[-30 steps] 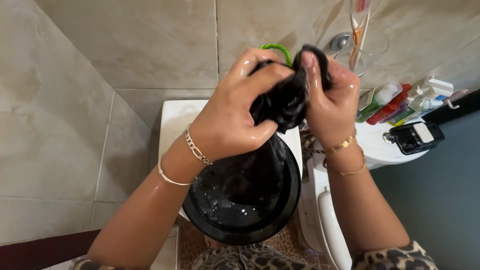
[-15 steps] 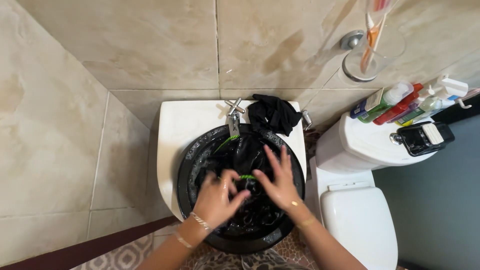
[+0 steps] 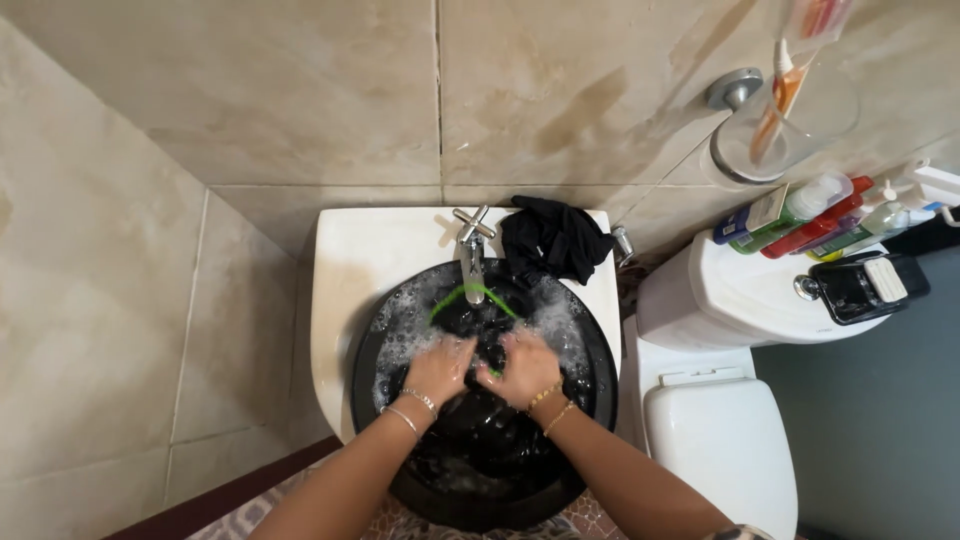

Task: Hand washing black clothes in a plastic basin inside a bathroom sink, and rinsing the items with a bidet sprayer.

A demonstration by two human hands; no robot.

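A black round basin (image 3: 598, 395) full of soapy water rests in a white sink (image 3: 350, 260). Both of my hands are down in it, fists side by side. My left hand (image 3: 440, 368) and my right hand (image 3: 520, 366) are closed on a wet black garment with green trim (image 3: 478, 294), pressing it in the water. A second black cloth (image 3: 553, 240), wrung into a lump, lies on the sink's back ledge to the right of the chrome tap (image 3: 472, 245).
A white toilet (image 3: 715, 440) stands at the right, its tank (image 3: 735, 300) carrying several bottles (image 3: 800, 212) and a black case (image 3: 865, 286). A glass with toothbrushes (image 3: 785, 110) hangs on the tiled wall. A patterned floor mat shows at the bottom.
A second ago both hands were raised, wringing a black cloth above the basin. That cloth now lies on the sink ledge, and both hands have dropped into the suds onto another garment.
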